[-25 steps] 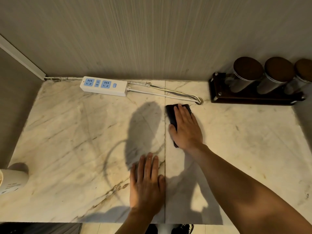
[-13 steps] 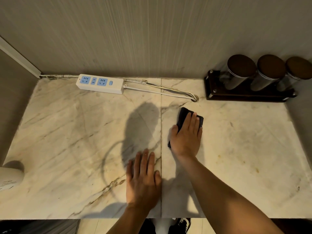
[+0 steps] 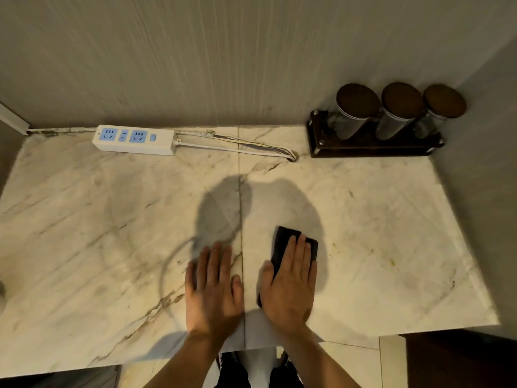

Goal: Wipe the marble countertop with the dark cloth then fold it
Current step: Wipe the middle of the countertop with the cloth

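A small dark cloth [image 3: 283, 242], folded into a narrow pad, lies on the marble countertop [image 3: 98, 233] just right of the centre seam and near the front edge. My right hand [image 3: 289, 287] presses flat on it, fingers together, covering its near half. Only the far end and the left edge of the pad show. My left hand [image 3: 214, 289] rests palm down on the bare marble left of the seam, fingers slightly spread, holding nothing.
A white power strip [image 3: 134, 139] with blue sockets lies at the back left, its cables [image 3: 237, 145] running right to a hole. A dark wooden rack [image 3: 372, 147] holding three jars stands at the back right corner. Walls close off the back and right.
My right hand has dragged the cloth from near the back cables toward the front edge and slightly right. The left hand has stayed flat on the marble.
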A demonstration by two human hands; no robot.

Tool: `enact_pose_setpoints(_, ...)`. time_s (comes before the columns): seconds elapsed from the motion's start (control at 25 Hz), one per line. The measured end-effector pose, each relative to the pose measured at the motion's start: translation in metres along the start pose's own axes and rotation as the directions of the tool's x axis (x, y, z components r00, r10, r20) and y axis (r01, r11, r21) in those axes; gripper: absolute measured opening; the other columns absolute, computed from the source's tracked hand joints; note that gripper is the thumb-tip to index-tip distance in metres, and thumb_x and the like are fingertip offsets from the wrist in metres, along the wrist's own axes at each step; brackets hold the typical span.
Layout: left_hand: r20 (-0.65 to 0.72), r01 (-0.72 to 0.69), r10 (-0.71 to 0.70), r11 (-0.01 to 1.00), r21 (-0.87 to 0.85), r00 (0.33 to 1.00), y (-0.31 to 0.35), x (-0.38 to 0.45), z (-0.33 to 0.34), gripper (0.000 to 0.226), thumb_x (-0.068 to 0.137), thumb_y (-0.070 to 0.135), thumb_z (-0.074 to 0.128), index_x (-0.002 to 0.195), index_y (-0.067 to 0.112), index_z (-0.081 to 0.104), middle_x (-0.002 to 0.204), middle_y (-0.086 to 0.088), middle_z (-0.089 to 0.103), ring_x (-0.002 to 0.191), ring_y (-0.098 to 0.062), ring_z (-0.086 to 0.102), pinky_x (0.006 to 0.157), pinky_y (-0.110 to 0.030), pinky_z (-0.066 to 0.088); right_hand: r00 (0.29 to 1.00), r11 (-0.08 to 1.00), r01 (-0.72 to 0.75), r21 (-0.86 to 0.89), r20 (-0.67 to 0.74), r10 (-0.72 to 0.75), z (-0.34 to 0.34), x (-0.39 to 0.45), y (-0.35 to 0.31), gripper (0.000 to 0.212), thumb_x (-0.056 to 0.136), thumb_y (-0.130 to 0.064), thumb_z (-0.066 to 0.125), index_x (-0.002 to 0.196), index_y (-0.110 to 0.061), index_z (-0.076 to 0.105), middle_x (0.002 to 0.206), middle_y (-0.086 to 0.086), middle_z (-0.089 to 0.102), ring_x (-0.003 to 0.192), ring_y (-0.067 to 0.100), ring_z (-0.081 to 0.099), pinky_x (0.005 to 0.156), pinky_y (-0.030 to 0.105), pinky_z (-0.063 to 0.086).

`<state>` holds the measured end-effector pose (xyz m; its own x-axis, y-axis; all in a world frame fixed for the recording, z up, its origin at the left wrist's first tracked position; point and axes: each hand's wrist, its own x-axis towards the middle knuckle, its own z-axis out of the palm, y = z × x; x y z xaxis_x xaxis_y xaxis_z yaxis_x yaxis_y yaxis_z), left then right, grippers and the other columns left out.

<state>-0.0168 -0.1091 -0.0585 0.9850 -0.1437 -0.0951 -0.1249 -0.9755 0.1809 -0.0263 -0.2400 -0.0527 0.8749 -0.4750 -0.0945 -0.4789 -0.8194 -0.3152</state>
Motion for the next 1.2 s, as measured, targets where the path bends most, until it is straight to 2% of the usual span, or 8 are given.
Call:
enact_pose_setpoints(0.32, -0.044, -0.01, 0.009, 1.0, -0.023, 0.999, 0.001, -0.001, 0.0, 0.057, 0.089, 0.037, 0.036, 0.139, 0.013, 0.047, 0.15, -0.011, 0.042, 0.141, -0.029, 0.032, 0.113, -0.05, 0.021, 0.993, 0.993, 0.117, 0.012, 0.006, -0.117, -0.001, -0.037, 0.024, 0.068, 0.09, -0.039, 0.043, 0.147, -0.004, 0.031, 0.152, 0.016, 0.035, 0.142, 0.029, 0.03, 0.114, 0.044, 0.023)
enact_pose_setpoints(0.56, -0.055, -0.012, 0.011, 1.0, -0.028, 0.998, 0.0, -0.002, 0.002, 0.057, 0.089, 0.037, 0.036, 0.14, 0.014, 0.046, 0.151, -0.01, 0.041, 0.141, -0.029, 0.032, 0.114, -0.05, 0.021, 0.942, 0.941, 0.335, -0.045, 0.049, -0.333, -0.007, -0.043, 0.051, 0.065, 0.089, -0.038, 0.048, 0.144, -0.005, 0.039, 0.152, 0.013, 0.034, 0.141, 0.027, 0.031, 0.112, 0.044, 0.028)
enact_pose_setpoints(0.76, -0.077, -0.018, 0.014, 0.999, -0.044, 0.997, -0.002, -0.002, 0.005, 0.056, 0.089, 0.036, 0.038, 0.14, 0.014, 0.046, 0.15, -0.01, 0.042, 0.141, -0.029, 0.031, 0.114, -0.051, 0.023, 0.826, 0.831, 0.555, -0.05, 0.154, -0.542, -0.02, -0.026, 0.07, 0.066, 0.089, -0.041, 0.047, 0.146, -0.008, 0.037, 0.155, 0.009, 0.031, 0.142, 0.023, 0.03, 0.111, 0.041, 0.025)
enact_pose_setpoints(0.92, -0.091, -0.018, 0.015, 0.999, -0.036, 0.996, -0.002, -0.002, 0.006, 0.056, 0.09, 0.036, 0.038, 0.14, 0.015, 0.046, 0.15, -0.009, 0.042, 0.142, -0.027, 0.03, 0.115, -0.051, 0.02, 0.656, 0.678, 0.735, 0.014, 0.24, -0.716, -0.031, 0.003, 0.087, 0.065, 0.094, -0.042, 0.046, 0.149, -0.012, 0.03, 0.158, 0.006, 0.023, 0.146, 0.019, 0.019, 0.116, 0.04, 0.022)
enact_pose_setpoints(1.04, -0.105, -0.023, 0.019, 0.999, -0.039, 0.994, -0.002, -0.003, 0.008, 0.055, 0.09, 0.036, 0.039, 0.14, 0.015, 0.047, 0.15, -0.009, 0.042, 0.142, -0.027, 0.029, 0.117, -0.05, 0.019, 0.551, 0.584, 0.812, -0.01, 0.345, -0.76, -0.035, 0.027, 0.092, 0.068, 0.095, -0.044, 0.042, 0.153, -0.016, 0.019, 0.161, 0.002, 0.013, 0.148, 0.015, 0.007, 0.119, 0.036, 0.01)
enact_pose_setpoints(1.2, -0.107, -0.016, 0.011, 0.999, -0.047, 0.994, -0.003, -0.002, 0.01, 0.055, 0.089, 0.035, 0.04, 0.14, 0.015, 0.047, 0.15, -0.009, 0.043, 0.142, -0.027, 0.029, 0.117, -0.05, 0.018, 0.505, 0.535, 0.843, -0.057, 0.428, -0.75, -0.036, 0.053, 0.086, 0.072, 0.093, -0.045, 0.039, 0.153, -0.017, 0.013, 0.161, 0.001, 0.008, 0.148, 0.016, 0.004, 0.117, 0.035, 0.004)
